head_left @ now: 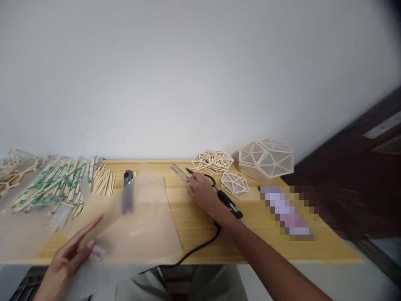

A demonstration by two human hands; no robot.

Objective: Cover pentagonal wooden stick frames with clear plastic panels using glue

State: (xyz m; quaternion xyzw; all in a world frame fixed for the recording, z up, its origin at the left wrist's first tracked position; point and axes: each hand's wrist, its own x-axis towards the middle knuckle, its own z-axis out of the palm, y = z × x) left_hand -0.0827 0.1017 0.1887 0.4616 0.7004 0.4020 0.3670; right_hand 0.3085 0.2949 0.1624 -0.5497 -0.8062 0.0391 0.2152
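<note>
My left hand hovers over the front edge of the table at the left, index finger stretched out and thumb apart from it. Close to it lies a translucent sheet, partly blurred; whether the fingers touch it is unclear. Under the sheet's upper part shows a grey-handled tool, its lower end veiled. My right hand is closed over black scissors, with a pointed tip showing past the fingers. A wooden ruler runs up to the same fingertips. Beside the wrist rests a black glue gun with a red light.
Packaged chopsticks and loose sticks lie at the left. Flat stick frames, a covered frame and a faceted stick shape stand near the wall. A black cord crosses the front edge. A pixelated object is at the right.
</note>
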